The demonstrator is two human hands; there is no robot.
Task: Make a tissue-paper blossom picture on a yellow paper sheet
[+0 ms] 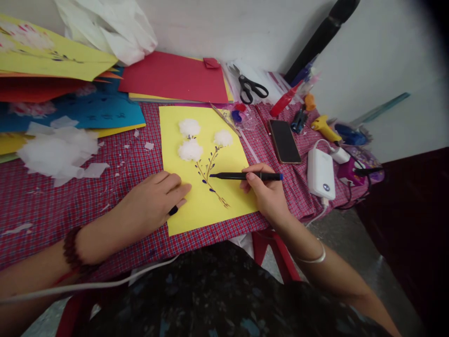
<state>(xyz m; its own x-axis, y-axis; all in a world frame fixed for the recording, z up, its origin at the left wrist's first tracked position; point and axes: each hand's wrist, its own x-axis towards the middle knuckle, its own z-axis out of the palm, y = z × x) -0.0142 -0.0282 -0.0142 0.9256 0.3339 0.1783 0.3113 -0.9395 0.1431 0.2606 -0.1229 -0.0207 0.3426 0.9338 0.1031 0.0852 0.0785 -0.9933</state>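
Note:
A yellow paper sheet [224, 159] lies on the red checked tablecloth [70, 201]. It bears three white cotton puffs [190, 150] and a drawn stem with small blue leaves [210, 178]. My right hand [266, 194] is closed around a black pen with a blue end [245, 176], its tip touching the stem. My left hand [154, 199] rests on the sheet's left edge, fingers curled over a small black object [173, 211] that looks like the pen cap.
Loose white cotton [56, 152] lies at the left. Coloured paper sheets [171, 77] are stacked at the back. Scissors [250, 88], a phone [285, 141], a white power bank [320, 174], a glue gun [324, 126] and pens crowd the right. A wall stands behind.

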